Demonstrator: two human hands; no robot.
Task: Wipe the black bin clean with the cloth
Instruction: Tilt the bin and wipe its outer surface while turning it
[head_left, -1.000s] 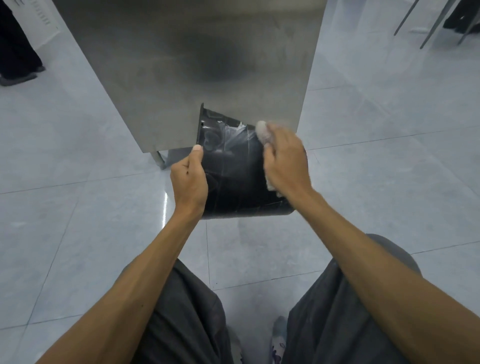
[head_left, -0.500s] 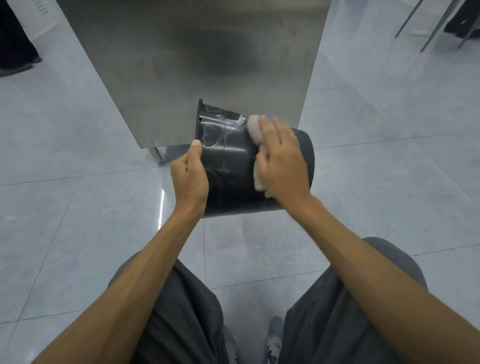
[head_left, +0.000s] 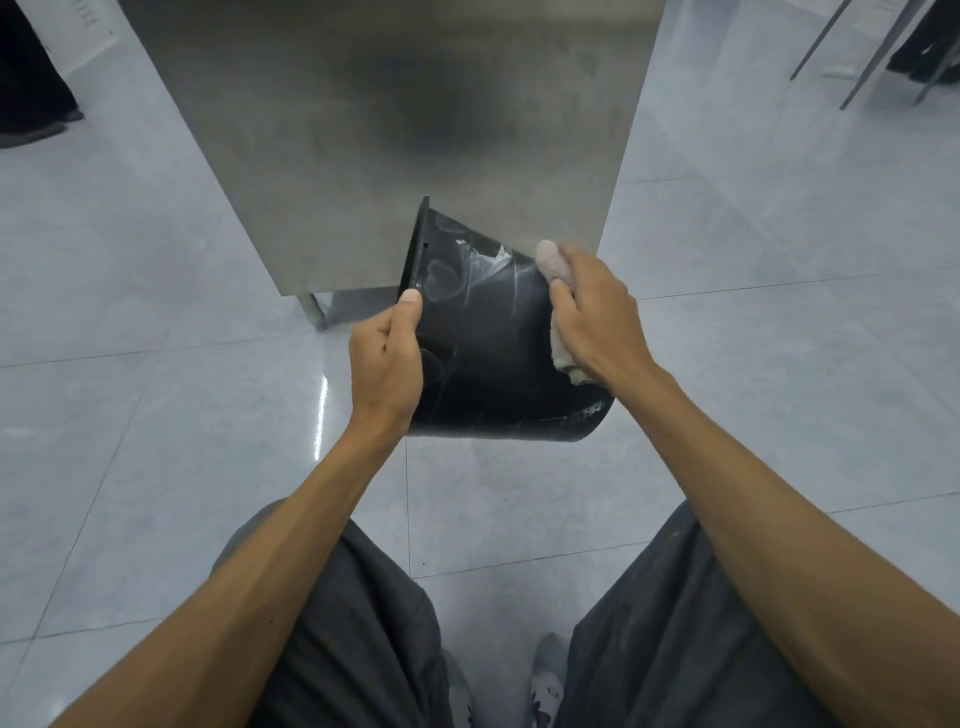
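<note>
The black bin (head_left: 483, 338) is held on its side in the air before me, rim to the left and base to the right. Pale smears and drawn outlines mark its upper wall. My left hand (head_left: 387, 358) grips the rim, thumb on the outside. My right hand (head_left: 595, 317) presses a whitish cloth (head_left: 555, 275) against the bin's right side, near its base; the cloth shows above and below my fingers.
A tall stainless-steel panel (head_left: 405, 114) on a thin leg (head_left: 314, 312) stands just behind the bin. Glossy grey floor tiles (head_left: 156, 415) lie all around. Someone's dark shoes (head_left: 31, 130) are at far left, metal legs (head_left: 872, 47) at far right.
My right hand with the cloth slid rightward along the bin's wall toward its base. The bin turned slightly in my left hand, showing more of the smeared wall.
</note>
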